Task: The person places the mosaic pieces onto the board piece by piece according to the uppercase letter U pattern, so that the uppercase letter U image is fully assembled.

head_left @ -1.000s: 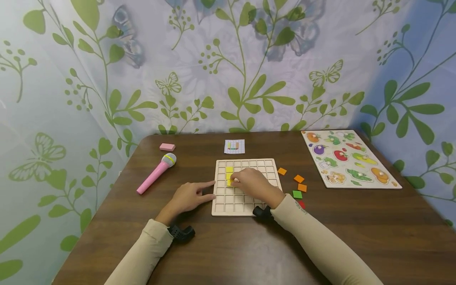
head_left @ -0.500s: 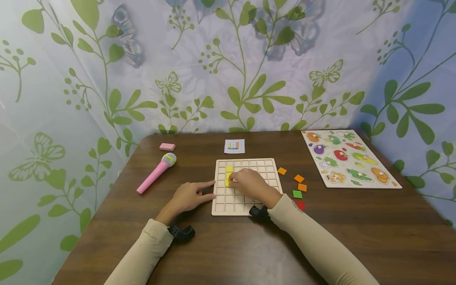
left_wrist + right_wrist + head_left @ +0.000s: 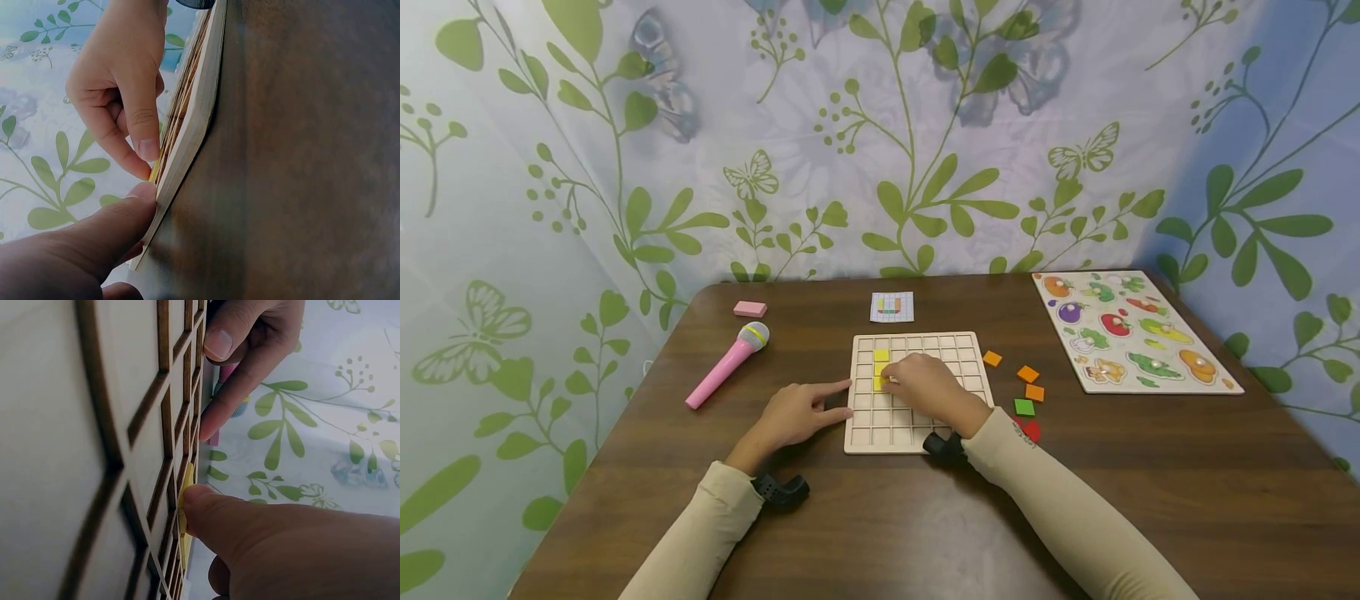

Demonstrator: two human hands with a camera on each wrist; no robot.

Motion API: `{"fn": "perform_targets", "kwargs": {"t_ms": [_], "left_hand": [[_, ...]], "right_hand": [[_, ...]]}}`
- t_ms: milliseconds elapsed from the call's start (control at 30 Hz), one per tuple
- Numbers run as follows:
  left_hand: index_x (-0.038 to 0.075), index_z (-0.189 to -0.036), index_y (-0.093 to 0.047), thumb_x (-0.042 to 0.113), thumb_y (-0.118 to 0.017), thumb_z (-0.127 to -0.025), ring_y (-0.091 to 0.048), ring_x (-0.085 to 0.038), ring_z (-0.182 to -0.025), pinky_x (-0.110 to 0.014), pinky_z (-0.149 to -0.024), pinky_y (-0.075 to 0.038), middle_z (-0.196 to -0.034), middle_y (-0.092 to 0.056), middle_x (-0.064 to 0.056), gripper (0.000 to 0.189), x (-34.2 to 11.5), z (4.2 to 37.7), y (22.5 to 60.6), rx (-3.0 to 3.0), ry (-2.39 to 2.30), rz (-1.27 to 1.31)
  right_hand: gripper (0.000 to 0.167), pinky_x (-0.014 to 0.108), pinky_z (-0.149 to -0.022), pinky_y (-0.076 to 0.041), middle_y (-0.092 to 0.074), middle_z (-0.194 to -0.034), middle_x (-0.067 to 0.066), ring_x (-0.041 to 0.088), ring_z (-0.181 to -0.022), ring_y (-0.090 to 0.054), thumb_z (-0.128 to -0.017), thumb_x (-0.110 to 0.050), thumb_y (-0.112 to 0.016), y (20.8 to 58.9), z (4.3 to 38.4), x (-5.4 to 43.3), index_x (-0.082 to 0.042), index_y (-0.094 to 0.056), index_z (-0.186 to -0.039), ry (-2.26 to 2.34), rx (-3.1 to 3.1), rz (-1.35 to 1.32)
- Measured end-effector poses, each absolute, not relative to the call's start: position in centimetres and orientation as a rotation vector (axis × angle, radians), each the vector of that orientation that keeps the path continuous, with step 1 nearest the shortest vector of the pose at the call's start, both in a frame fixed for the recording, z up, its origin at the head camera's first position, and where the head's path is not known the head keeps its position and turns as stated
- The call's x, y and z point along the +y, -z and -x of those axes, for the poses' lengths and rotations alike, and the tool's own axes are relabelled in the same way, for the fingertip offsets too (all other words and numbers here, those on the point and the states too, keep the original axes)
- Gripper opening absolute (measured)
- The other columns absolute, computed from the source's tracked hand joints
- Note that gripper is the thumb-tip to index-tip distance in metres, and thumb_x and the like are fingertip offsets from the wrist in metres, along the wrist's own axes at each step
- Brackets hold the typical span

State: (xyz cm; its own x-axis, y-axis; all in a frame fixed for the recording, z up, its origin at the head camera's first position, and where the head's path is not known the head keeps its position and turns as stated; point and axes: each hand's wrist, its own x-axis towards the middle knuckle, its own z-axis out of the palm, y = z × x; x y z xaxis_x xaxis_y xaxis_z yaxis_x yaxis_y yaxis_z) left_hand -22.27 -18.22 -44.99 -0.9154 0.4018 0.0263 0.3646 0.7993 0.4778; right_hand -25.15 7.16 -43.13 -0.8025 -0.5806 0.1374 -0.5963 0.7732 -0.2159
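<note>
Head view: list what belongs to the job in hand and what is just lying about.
Seems part of the job:
pale wooden grid board
yellow square tiles
orange square tiles
green square tile
red pieces, partly hidden
small white U-patterned card

Seems just lying about:
pink, grey-headed microphone
small pink rectangular block
pale rectangular vegetable puzzle board

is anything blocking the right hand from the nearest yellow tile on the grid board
Nothing visible: the right hand is touching the nearest yellow tile. The left hand is off to the side, at the left edge of the grid board.
</note>
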Motion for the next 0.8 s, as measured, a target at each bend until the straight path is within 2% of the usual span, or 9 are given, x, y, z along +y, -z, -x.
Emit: {"fn": "perform_targets", "kwargs": {"t_ms": [400, 600, 667, 733, 800], "left_hand": [[0.034, -0.145, -0.060, 0.054, -0.071, -0.092, -0.036, -0.008, -0.047, -0.028, -0.048, -0.030, -0.056, -0.043, 0.008, 0.057, -18.3, 22.2, 44.9, 2.898, -0.748, -0.621], [0.034, -0.146, -0.059, 0.055, -0.070, -0.093, -0.035, -0.008, -0.047, -0.028, -0.048, -0.030, -0.056, -0.042, 0.008, 0.058, -18.4, 22.3, 45.0, 2.900, -0.733, -0.626], [0.033, -0.146, -0.059, 0.055, -0.069, -0.093, -0.035, -0.008, -0.047, -0.028, -0.048, -0.030, -0.056, -0.042, 0.008, 0.058, -18.4, 22.3, 45.0, 2.901, -0.729, -0.627], [0.033, -0.146, -0.059, 0.056, -0.069, -0.093, -0.035, -0.008, -0.047, -0.028, -0.048, -0.031, -0.056, -0.042, 0.008, 0.058, -18.4, 22.4, 45.0, 2.903, -0.725, -0.630], [0.033, -0.146, -0.059, 0.055, -0.069, -0.093, -0.035, -0.008, -0.047, -0.028, -0.048, -0.031, -0.056, -0.042, 0.008, 0.059, -18.4, 22.4, 45.0, 2.906, -0.720, -0.634]], "right_hand": [[0.024, 0.041, -0.088, -0.055, -0.075, -0.113, 0.001, 0.020, -0.103, -0.071, -0.099, -0.026, -0.070, 42.5, 24.7, 7.6, -0.013, -0.078, -0.118, -0.424, -2.863, -0.959], [0.031, 0.041, -0.080, -0.057, -0.076, -0.109, 0.004, 0.017, -0.087, -0.072, -0.099, -0.026, -0.070, 40.5, 24.1, 8.7, -0.010, -0.074, -0.125, -0.474, -2.790, -0.963], [0.031, 0.039, -0.075, -0.057, -0.077, -0.102, 0.003, 0.015, -0.079, -0.070, -0.100, -0.026, -0.069, 39.8, 23.9, 9.2, -0.010, -0.074, -0.127, -0.498, -2.764, -0.959], [0.032, 0.036, -0.066, -0.054, -0.074, -0.086, 0.000, 0.011, -0.068, -0.064, -0.100, -0.025, -0.069, 39.0, 23.7, 9.8, -0.011, -0.073, -0.128, -0.544, -2.747, -0.951], [0.032, 0.031, -0.057, -0.048, -0.065, -0.069, -0.006, 0.008, -0.057, -0.055, -0.100, -0.025, -0.069, 38.4, 23.6, 10.6, -0.011, -0.073, -0.128, -0.583, -2.715, -0.943]]}}
